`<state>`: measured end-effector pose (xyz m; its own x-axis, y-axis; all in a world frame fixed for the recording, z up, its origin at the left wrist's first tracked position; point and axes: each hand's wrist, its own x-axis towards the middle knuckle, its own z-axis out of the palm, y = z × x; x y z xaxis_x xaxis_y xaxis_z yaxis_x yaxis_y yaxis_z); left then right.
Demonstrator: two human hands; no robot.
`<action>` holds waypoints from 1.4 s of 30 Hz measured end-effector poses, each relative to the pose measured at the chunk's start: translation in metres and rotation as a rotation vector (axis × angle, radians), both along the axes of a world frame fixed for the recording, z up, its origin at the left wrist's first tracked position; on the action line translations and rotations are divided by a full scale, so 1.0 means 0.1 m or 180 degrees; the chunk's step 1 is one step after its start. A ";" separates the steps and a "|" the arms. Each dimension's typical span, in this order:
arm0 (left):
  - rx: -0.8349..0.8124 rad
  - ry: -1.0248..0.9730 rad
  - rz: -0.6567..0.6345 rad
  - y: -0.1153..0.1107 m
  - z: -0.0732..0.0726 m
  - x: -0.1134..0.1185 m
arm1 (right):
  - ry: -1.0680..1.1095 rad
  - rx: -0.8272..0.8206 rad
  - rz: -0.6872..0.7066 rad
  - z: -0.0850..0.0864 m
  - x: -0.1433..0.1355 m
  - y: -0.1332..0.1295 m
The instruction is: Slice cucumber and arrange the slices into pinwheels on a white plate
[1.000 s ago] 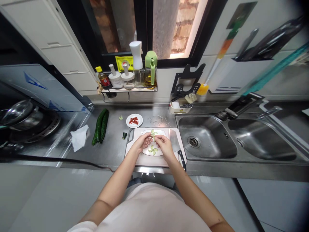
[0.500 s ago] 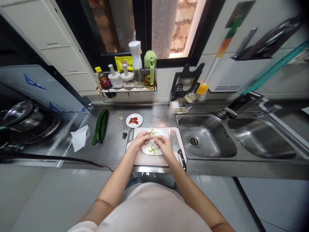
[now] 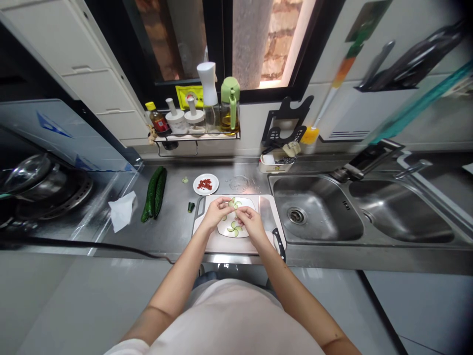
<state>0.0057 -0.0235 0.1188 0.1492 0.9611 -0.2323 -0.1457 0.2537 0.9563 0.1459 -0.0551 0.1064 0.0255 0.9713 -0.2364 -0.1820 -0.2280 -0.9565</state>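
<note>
A white plate (image 3: pixel 222 230) lies on the cutting board (image 3: pixel 211 246), with thin, green-edged cucumber slices on it. One pinwheel of cucumber slices (image 3: pixel 234 229) sits at the near side of the plate. A second group of slices (image 3: pixel 238 203) is at the far side, partly hidden by my fingers. My left hand (image 3: pixel 217 213) reaches in over the plate, thumb and forefinger closed about a slice at the far group. From the other side my right hand (image 3: pixel 252 221) pinches at the edge of that same group; a small slice shows at its fingertips.
Whole cucumbers (image 3: pixel 153 193) lie left, near a cucumber end (image 3: pixel 190 207) and a paper towel (image 3: pixel 122 211). A small plate with chopped red pieces (image 3: pixel 206 184) stands behind the board. A black-handled knife (image 3: pixel 279 242) rests at the board's right edge, beside the sink (image 3: pixel 318 209).
My left hand's fingers have shifted slightly up toward the far group of slices. The fingertips of both hands stand a little differently; the plate and board have not moved.
</note>
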 end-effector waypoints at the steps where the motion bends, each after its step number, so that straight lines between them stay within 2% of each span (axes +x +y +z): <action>1: 0.0082 0.0015 0.0000 0.00 0.00 0.00 | 0.0014 -0.0013 -0.0009 0.00 0.00 0.00; 9: 0.0634 0.0256 0.0000 -0.05 0.02 0.04 | 0.0194 -0.0162 0.0017 0.00 -0.01 0.01; 18: 0.0699 0.0319 0.0176 -0.08 0.06 0.06 | 0.0204 -0.0166 0.0025 0.03 0.00 0.01; 30: 0.0480 0.0457 0.0383 -0.11 0.00 -0.05 | -0.0769 0.0747 0.0229 0.07 0.11 0.19; 37: 0.0683 0.0576 0.0369 -0.13 0.00 -0.11 | -0.1358 0.1030 0.0443 0.06 0.13 0.24; 42: 0.0644 0.0787 0.0474 -0.13 -0.05 -0.15 | -0.1681 0.1108 0.0511 0.01 0.14 0.30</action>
<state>-0.0089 -0.0362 0.1138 -0.0331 0.9984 -0.0464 0.0755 0.0488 0.9960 0.1596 -0.0248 0.1073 -0.0995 0.9903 0.0972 0.3433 0.1259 -0.9308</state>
